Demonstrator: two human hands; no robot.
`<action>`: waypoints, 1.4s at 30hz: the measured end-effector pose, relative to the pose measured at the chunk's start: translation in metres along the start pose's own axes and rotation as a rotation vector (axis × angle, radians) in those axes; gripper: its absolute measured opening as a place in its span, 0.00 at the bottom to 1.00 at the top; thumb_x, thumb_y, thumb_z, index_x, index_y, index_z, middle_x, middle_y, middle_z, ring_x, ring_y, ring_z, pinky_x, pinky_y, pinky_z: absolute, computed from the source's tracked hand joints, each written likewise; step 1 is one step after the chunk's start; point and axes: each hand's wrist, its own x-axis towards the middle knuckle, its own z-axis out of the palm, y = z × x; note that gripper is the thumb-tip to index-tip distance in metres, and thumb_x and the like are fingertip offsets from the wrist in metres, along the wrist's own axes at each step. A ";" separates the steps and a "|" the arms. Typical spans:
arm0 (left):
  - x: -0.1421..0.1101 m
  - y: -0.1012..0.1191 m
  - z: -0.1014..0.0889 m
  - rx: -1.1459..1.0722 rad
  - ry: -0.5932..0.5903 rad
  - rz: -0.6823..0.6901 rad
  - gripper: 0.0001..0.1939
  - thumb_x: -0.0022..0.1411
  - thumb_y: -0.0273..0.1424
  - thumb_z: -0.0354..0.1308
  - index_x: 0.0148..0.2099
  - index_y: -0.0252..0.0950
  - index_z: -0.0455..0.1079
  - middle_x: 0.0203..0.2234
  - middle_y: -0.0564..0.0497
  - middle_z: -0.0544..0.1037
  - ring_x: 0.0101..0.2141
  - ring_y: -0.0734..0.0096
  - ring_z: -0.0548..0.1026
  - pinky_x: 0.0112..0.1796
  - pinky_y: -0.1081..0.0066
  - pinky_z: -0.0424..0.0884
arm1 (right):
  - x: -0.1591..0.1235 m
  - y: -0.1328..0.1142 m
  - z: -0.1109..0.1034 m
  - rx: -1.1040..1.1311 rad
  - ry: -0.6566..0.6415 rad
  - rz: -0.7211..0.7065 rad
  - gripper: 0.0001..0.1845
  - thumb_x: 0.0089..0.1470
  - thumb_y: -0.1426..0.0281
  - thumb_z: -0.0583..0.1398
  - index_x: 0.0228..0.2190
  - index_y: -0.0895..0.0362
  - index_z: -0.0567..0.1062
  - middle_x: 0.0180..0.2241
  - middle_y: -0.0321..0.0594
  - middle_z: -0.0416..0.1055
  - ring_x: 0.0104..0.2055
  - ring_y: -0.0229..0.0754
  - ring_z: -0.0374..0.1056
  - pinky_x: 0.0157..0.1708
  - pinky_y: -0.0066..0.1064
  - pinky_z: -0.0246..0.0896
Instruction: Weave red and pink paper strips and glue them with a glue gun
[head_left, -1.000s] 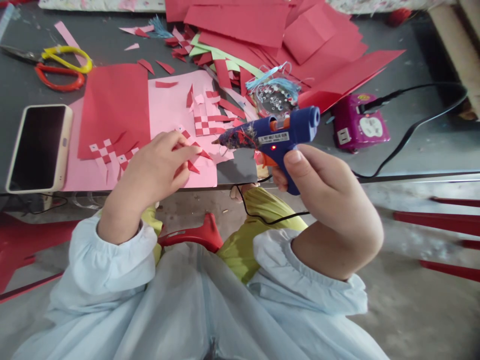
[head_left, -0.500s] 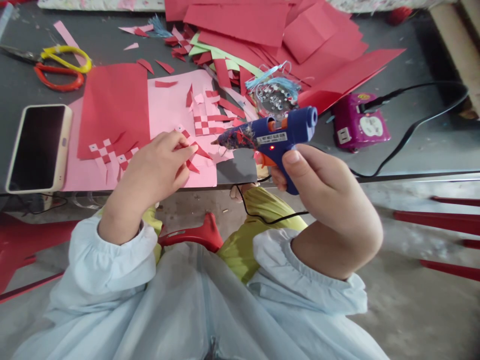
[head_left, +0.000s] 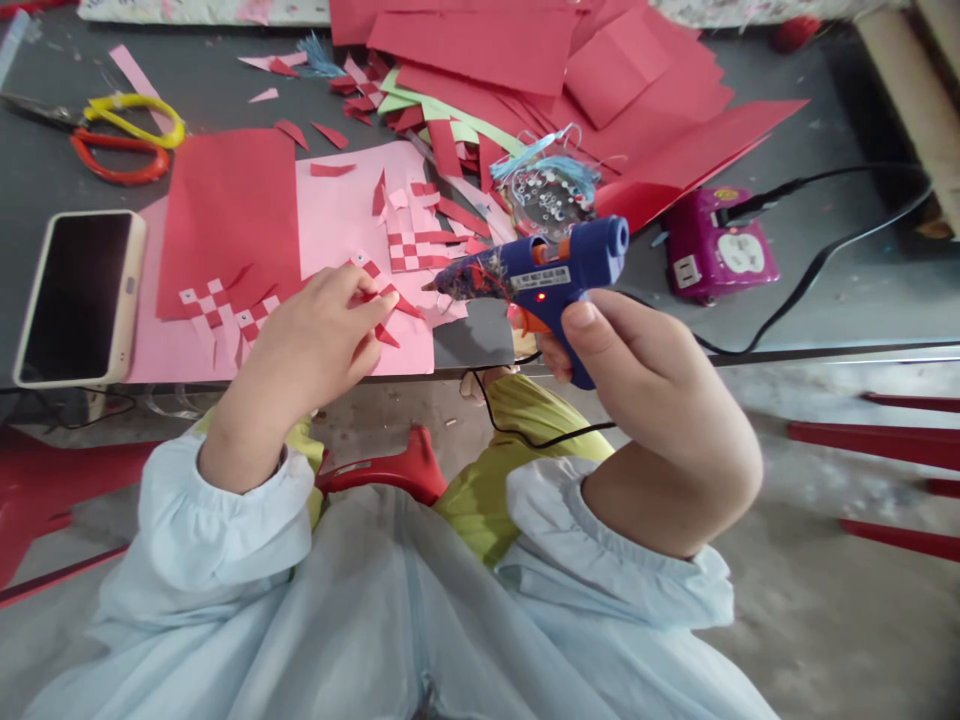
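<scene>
My right hand (head_left: 637,370) is wrapped round the handle of a blue hot glue gun (head_left: 551,275); its small red light is lit. The gun's nozzle points left, just short of my left hand (head_left: 319,325). With closed fingers, my left hand holds a woven red and pink paper piece (head_left: 401,295) over the pink sheet (head_left: 345,200); part of it is hidden under the hand. Another checkered woven piece (head_left: 409,245) lies beyond the nozzle. Two more woven pieces with small eyes, one of them a checkered piece (head_left: 206,300), rest left of my hand.
A phone (head_left: 79,300) and scissors (head_left: 127,135) lie at the left. Behind are red paper sheets (head_left: 472,50), paper scraps and a dish of googly eyes (head_left: 551,200) with blue tassels. A purple power adapter (head_left: 720,245) with a black cord sits at the right.
The glue gun and my right hand have shifted very slightly left. My left hand stays almost still on the woven paper piece.
</scene>
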 end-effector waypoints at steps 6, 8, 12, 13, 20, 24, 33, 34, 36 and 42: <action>-0.001 -0.001 0.000 0.005 -0.006 0.009 0.19 0.68 0.28 0.47 0.56 0.44 0.73 0.51 0.41 0.73 0.52 0.52 0.73 0.39 0.61 0.75 | -0.001 0.000 -0.001 -0.009 -0.007 0.005 0.27 0.67 0.48 0.51 0.24 0.53 0.64 0.20 0.33 0.63 0.22 0.34 0.57 0.24 0.30 0.52; -0.001 0.000 -0.001 0.020 -0.024 0.017 0.20 0.69 0.28 0.46 0.57 0.44 0.72 0.52 0.41 0.72 0.52 0.51 0.73 0.38 0.60 0.75 | -0.001 0.000 0.000 -0.007 -0.002 0.008 0.26 0.66 0.48 0.52 0.24 0.53 0.64 0.19 0.33 0.63 0.22 0.34 0.57 0.23 0.31 0.51; 0.000 0.002 -0.001 0.020 -0.047 0.021 0.21 0.70 0.29 0.44 0.59 0.43 0.72 0.52 0.38 0.71 0.52 0.48 0.72 0.41 0.57 0.75 | 0.000 0.001 0.000 0.020 -0.013 0.012 0.27 0.66 0.48 0.52 0.24 0.53 0.64 0.20 0.33 0.62 0.23 0.35 0.58 0.25 0.31 0.52; 0.000 0.002 -0.001 0.019 -0.048 0.021 0.21 0.70 0.29 0.45 0.59 0.43 0.72 0.51 0.38 0.71 0.52 0.48 0.72 0.42 0.56 0.76 | 0.000 0.001 0.001 0.026 -0.017 0.011 0.27 0.67 0.48 0.52 0.24 0.53 0.64 0.20 0.33 0.62 0.23 0.35 0.58 0.25 0.31 0.53; -0.003 0.003 0.005 0.027 0.006 0.076 0.20 0.69 0.28 0.50 0.60 0.43 0.72 0.50 0.37 0.69 0.53 0.46 0.71 0.47 0.52 0.75 | 0.000 0.005 0.001 0.042 -0.020 -0.001 0.29 0.66 0.45 0.51 0.24 0.53 0.64 0.20 0.32 0.63 0.23 0.34 0.58 0.25 0.31 0.52; -0.003 -0.001 0.005 -0.008 -0.008 0.058 0.21 0.69 0.28 0.50 0.60 0.42 0.71 0.50 0.39 0.71 0.52 0.49 0.71 0.48 0.53 0.75 | 0.001 0.007 0.001 0.049 -0.015 -0.017 0.31 0.64 0.42 0.50 0.24 0.53 0.64 0.20 0.32 0.63 0.22 0.33 0.58 0.25 0.31 0.52; -0.002 0.001 -0.001 -0.028 -0.077 0.002 0.21 0.72 0.28 0.44 0.60 0.41 0.70 0.53 0.39 0.69 0.54 0.49 0.70 0.49 0.54 0.74 | 0.000 0.006 0.001 0.043 -0.021 -0.012 0.31 0.65 0.42 0.50 0.24 0.53 0.64 0.20 0.32 0.63 0.22 0.33 0.58 0.25 0.31 0.52; -0.002 0.002 0.000 -0.018 -0.080 0.009 0.21 0.72 0.28 0.44 0.60 0.41 0.70 0.53 0.38 0.69 0.54 0.48 0.70 0.49 0.54 0.74 | 0.000 0.006 0.001 0.039 -0.023 -0.011 0.31 0.65 0.42 0.50 0.24 0.53 0.64 0.20 0.32 0.63 0.22 0.33 0.58 0.25 0.31 0.52; -0.002 0.003 0.001 0.000 -0.073 0.023 0.20 0.71 0.28 0.46 0.60 0.41 0.70 0.53 0.37 0.69 0.54 0.47 0.70 0.48 0.53 0.74 | 0.001 0.004 0.000 0.033 -0.029 -0.010 0.31 0.64 0.41 0.49 0.24 0.53 0.64 0.19 0.32 0.63 0.22 0.33 0.57 0.24 0.31 0.52; 0.001 0.000 0.003 -0.111 -0.002 -0.068 0.21 0.68 0.24 0.45 0.60 0.38 0.67 0.52 0.41 0.74 0.55 0.54 0.72 0.54 0.57 0.72 | 0.003 0.004 0.001 0.033 -0.028 -0.036 0.31 0.64 0.40 0.50 0.24 0.52 0.64 0.19 0.33 0.62 0.22 0.34 0.56 0.23 0.32 0.50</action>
